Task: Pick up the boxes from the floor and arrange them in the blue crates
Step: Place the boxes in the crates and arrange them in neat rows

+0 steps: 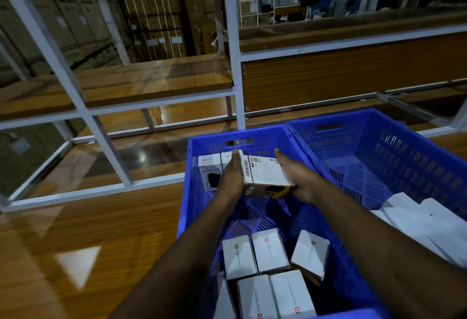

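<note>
in the head view, at the centre of the frame, the left hand (pixel 231 178) and the right hand (pixel 300 182) are holding a white box (pixel 265 173) between them over the far end of the nearer blue crate (pixel 188 192), each grip lying with fingers straight along a side of the box, pressing it. more white boxes (pixel 267 250) are lying at the crate's near end in the lower centre, and two others (pixel 209 167) are standing against its far wall. a second blue crate (pixel 404 146) is sitting touching it at right, holding flat white packages (pixel 414 220), both on the glossy wooden floor (pixel 63 243) beside a white metal rack (pixel 106 141).
</note>
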